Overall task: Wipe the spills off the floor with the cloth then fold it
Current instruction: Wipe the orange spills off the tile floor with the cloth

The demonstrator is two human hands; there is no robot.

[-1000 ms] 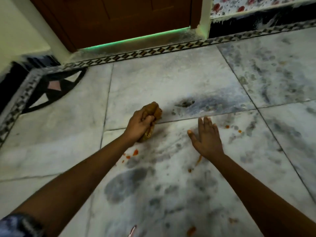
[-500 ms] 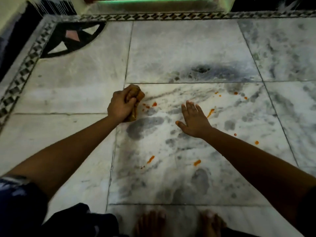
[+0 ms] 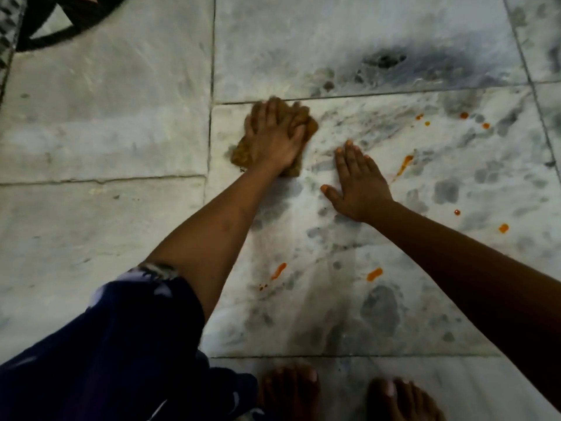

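Open floor (image 3: 106, 141) all round; bare feet (image 3: 291, 390) near.

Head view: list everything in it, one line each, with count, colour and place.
cloth: one, brownish-orange, bunched under the left hand near the tile joint.
spills: several, orange, scattered right of and below the hands.
floor: grey-white marble tiles with dark smudges.
inlay: one, black with pink, top left corner.
sleeve: one, dark blue patterned, lower left.
feet: two, bare, bottom edge.
left hand: presses and holds the cloth.
right hand: flat on the floor, fingers straight.
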